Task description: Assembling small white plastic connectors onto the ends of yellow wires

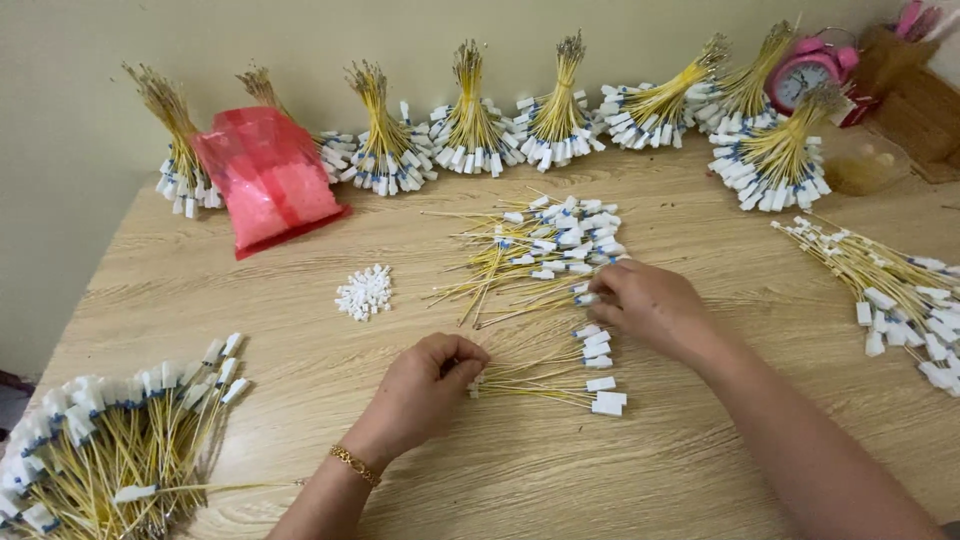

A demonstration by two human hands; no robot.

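Yellow wires with white plastic ends lie in a small flat row [560, 375] on the wooden table [560, 470], and the left hand [425, 390] is closed over the bare tips of that row, fingers curled in so that they pinch the wire ends against the thumb. The right hand [650, 305] rests just beyond it with fingers bent, its fingertips [598, 295] on the white ends at the near edge of a loose heap of the same wires [540, 250]; whether it actually grips one or only presses on it is hard to tell from here. To the left of the heap sits a little pile of white plastic caps [364, 292]. Further out, a red plastic bag [268, 178] leans by the wall beside a line of tied wire bundles [470, 125], a pink alarm clock [808, 72] stands at the back right, and more wires fan out at the near left corner [110, 450] and the right edge [890, 290].
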